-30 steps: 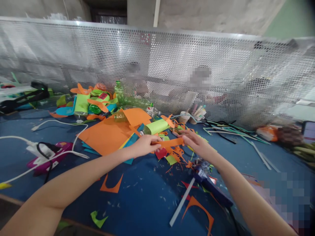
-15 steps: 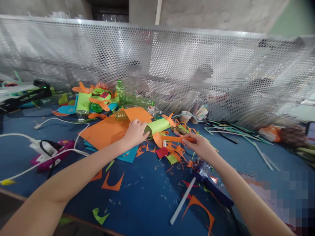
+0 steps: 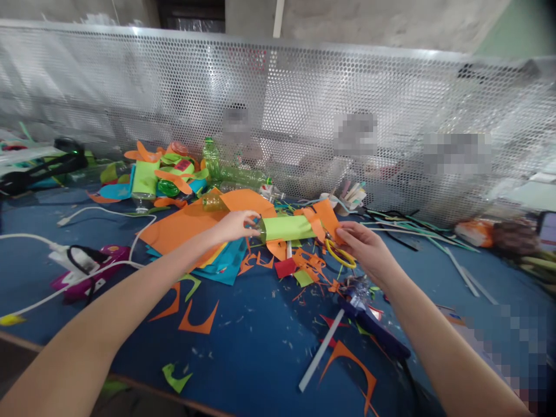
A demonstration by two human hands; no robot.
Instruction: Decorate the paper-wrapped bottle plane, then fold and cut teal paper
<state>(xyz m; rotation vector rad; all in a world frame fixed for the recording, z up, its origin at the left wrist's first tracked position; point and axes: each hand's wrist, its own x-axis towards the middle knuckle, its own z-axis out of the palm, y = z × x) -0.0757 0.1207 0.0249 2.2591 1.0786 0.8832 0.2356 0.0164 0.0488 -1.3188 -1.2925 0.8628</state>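
Note:
A plastic bottle wrapped in light green paper (image 3: 289, 228) lies sideways in front of me, with orange cut-outs at its right end. My left hand (image 3: 237, 226) has its fingers and thumb closed about the bottle's clear left end. Between the fingertips of my right hand (image 3: 362, 243) is a flat piece of orange paper (image 3: 328, 219), held up against the right end of the bottle and partly covering it. Yellow-handled scissors (image 3: 341, 255) lie just beneath my right hand. Orange paper scraps (image 3: 310, 263) are scattered below the bottle.
A blue glue gun (image 3: 377, 330) with a pale stick lies by my right forearm. Orange sheets (image 3: 182, 234) and blue sheets (image 3: 223, 266) are at left. Decorated bottles (image 3: 145, 179) stand behind, before a perforated metal screen (image 3: 295, 98). A purple power strip (image 3: 98, 272) with white cables sits left.
The right hand has moved right and slightly up, and the orange paper now shows its broad face near the bottle's end. The bottle has turned more level. The yellow scissors have come into view.

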